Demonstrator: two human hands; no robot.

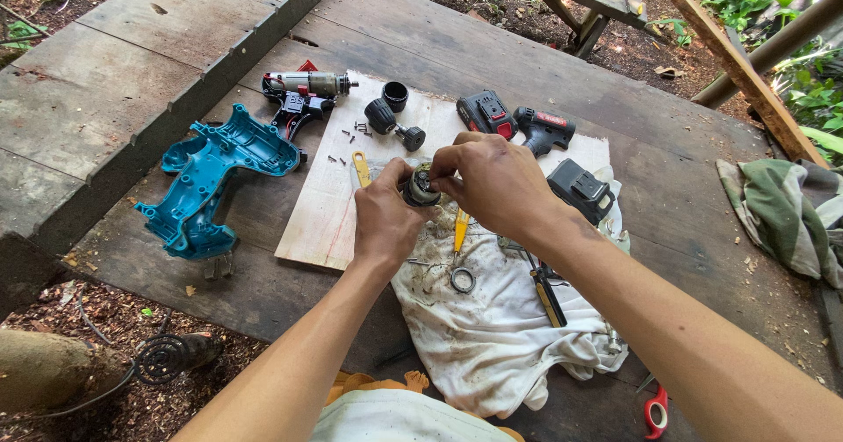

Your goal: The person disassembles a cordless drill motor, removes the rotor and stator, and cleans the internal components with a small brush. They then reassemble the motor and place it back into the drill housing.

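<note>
1. Head view: Your left hand (386, 218) and right hand (493, 181) meet at the centre of a wooden deck (667, 196), both closed around a small round metal gear part (419, 187); the left cradles it from 7 o'clock, the right pinches it from 2 o'clock.
2. Under your hands, a stained white cloth (492, 328) lies over a pale board (320, 218), with a metal ring (463, 279) on the cloth at 6 o'clock of the part.
3. At 9 o'clock lies an opened teal drill shell (211, 179); at 11 o'clock, the bare drill motor (307, 86); at 12 o'clock, a black chuck (393, 126).
4. At 1 o'clock sit a battery (486, 113) and a second drill (544, 129).
</note>
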